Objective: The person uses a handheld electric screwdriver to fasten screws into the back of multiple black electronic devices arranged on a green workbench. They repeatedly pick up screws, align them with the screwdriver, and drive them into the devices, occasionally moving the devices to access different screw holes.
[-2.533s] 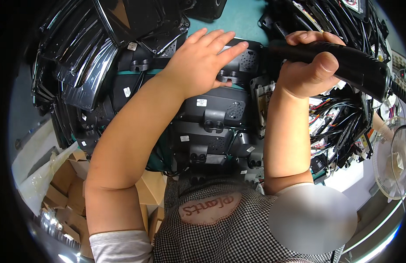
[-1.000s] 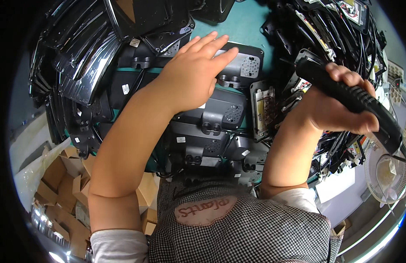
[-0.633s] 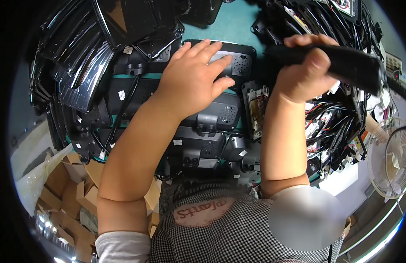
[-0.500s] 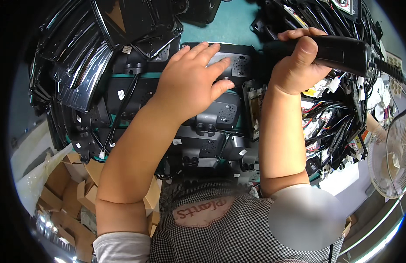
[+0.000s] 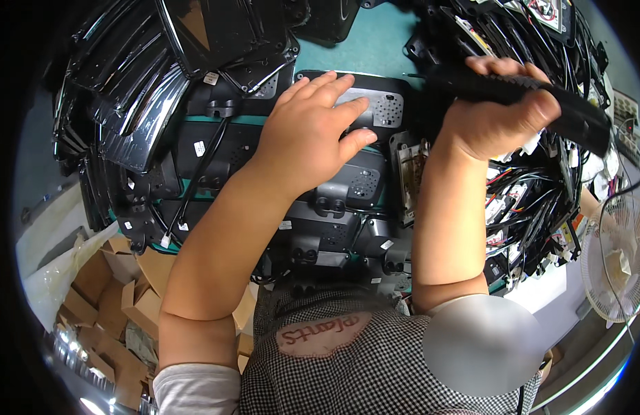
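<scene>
My left hand [image 5: 316,131] lies with its fingers spread on a black plastic housing [image 5: 396,86] that has a grey perforated patch. In my right hand [image 5: 496,124] is a black corded electric screwdriver [image 5: 576,117], gripped around its body. Its thin bit points left, near the right end of that housing. More black housings [image 5: 365,183] with round twin sockets lie in rows below my left hand, some with black cables. Part of the housing under my left hand is hidden.
Glossy black panels [image 5: 136,117] are stacked at the left. A pile of wired parts [image 5: 513,187] with black cables lies at the right, beside a white fan [image 5: 617,263]. Cardboard boxes [image 5: 102,290] sit at the lower left. A green mat [image 5: 361,41] shows at the top.
My right hand has turned the screwdriver, its rear end swinging lower and to the right. My left hand stays spread on the housing, the whole view having shifted slightly.
</scene>
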`<state>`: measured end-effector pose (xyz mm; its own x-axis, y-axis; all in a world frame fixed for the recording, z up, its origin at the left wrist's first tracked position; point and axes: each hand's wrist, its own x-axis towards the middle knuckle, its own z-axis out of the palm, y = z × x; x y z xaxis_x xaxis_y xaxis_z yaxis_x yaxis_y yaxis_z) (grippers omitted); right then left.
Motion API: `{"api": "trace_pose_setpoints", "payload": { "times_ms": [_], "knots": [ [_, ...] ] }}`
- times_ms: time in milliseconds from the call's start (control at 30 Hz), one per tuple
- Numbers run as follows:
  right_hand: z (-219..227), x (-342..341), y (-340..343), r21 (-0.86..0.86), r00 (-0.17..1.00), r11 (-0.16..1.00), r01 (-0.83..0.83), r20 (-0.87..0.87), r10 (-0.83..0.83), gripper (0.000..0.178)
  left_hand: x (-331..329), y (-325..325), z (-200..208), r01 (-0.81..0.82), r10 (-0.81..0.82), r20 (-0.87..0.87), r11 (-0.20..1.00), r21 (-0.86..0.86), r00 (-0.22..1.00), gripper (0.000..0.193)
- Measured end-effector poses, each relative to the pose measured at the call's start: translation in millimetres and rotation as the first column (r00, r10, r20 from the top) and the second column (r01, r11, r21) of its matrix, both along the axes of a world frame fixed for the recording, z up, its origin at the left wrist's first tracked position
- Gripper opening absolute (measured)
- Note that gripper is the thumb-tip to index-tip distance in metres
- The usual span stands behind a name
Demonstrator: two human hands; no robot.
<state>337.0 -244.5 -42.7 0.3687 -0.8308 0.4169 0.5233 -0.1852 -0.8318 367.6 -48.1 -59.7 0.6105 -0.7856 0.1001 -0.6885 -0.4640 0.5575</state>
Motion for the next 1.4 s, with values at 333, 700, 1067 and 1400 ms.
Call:
{"api": "trace_pose_setpoints", "payload": {
  "times_ms": [333, 700, 1067, 1400],
  "knots": [
    [40, -35, -6, 0.188, 0.86, 0.861, -0.473, 0.309, 0.405, 0.072, -4, -39, 15, -0.29, 0.154, -0.398, 0.906, -0.309, 0.904, 0.026],
    [46, -46, -3, 0.205, 0.858, 0.855, -0.476, 0.32, 0.401, 0.074, -12, -31, 24, -0.639, -0.088, -0.996, 0.765, -0.085, 0.027, 0.016],
    [49, -53, -9, 0.323, 0.776, 0.713, -0.622, 0.38, 0.504, 0.067, -24, -25, 24, -0.48, -0.191, -0.972, 0.846, -0.234, 0.137, 0.019],
    [10, -22, 0, 0.061, 0.981, 0.986, -0.153, 0.133, 0.144, 0.068, -4, -17, 5, -0.168, 0.166, -0.026, 0.974, -0.151, 0.986, 0.036]
  ]
}}
